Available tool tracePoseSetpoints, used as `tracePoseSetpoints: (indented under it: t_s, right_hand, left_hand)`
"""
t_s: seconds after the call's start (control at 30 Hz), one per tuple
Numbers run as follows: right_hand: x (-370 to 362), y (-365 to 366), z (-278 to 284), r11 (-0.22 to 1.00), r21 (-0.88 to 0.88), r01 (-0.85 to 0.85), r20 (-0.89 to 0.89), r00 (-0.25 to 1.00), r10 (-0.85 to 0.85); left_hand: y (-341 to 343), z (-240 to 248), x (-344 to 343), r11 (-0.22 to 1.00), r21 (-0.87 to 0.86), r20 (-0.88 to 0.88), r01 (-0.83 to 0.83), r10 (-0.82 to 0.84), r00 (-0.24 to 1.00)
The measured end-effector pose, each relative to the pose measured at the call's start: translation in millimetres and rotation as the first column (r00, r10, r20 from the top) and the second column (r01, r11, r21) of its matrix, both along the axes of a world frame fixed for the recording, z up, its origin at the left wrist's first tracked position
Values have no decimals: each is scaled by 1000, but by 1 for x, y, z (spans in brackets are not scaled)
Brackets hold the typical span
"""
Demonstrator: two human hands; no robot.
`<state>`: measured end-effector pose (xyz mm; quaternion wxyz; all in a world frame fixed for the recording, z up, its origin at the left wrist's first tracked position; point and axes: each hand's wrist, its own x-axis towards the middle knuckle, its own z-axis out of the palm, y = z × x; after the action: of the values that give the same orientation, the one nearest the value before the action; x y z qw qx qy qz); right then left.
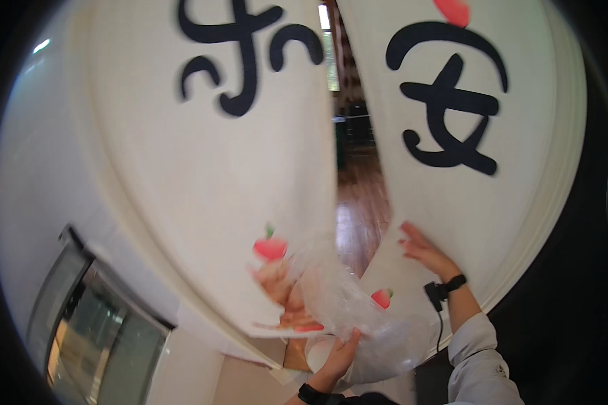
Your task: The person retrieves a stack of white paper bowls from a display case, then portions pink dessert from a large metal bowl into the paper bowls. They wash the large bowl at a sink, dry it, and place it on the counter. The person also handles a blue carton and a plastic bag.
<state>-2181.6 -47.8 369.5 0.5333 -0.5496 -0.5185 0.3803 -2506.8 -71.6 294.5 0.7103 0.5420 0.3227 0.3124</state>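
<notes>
My left hand (pixel 343 356) is closed on a clear plastic bag (pixel 385 337), which bulges out to the right and up in front of the curtain. A white round thing (pixel 319 352) shows beside that hand, partly covered by plastic. At the bag's upper left is a blurred orange-pink shape (pixel 277 287) that I cannot make out. My right hand (pixel 427 251) has its fingers spread against the right panel (pixel 452 209) of a white door curtain, near its inner edge. The left panel (pixel 270 169) hangs beside it. Both panels carry black brushed characters and red fruit prints.
Between the panels a gap opens onto a shiny wooden floor (pixel 359 209) with dark furniture behind. To the left stands a dark-framed glass panel (pixel 108 331) by a white wall (pixel 40 162). A black plug-like piece with a cord (pixel 436 297) hangs at my right wrist.
</notes>
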Motion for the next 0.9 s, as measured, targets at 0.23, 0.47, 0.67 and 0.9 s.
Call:
tracePoseSetpoints:
  t_s: [0.23, 0.47, 0.67, 0.9]
  right_hand:
    - [154, -46, -76, 329, 580, 745, 491, 4, -871]
    - [221, 149, -204, 681, 68, 729, 612, 509, -605]
    - [328, 438, -143, 960, -43, 278, 485, 846, -223]
    - [420, 650, -184, 919, -366, 144, 574, 813, 101]
  left_hand:
    - [228, -31, 109, 933, 55, -45, -355, 358, 933]
    - [421, -58, 220, 871, 148, -119, -468, 485, 866]
    - [564, -34, 284, 791, 96, -13, -605, 608, 794]
    - [782, -66, 359, 779, 426, -510, -460, 626, 590]
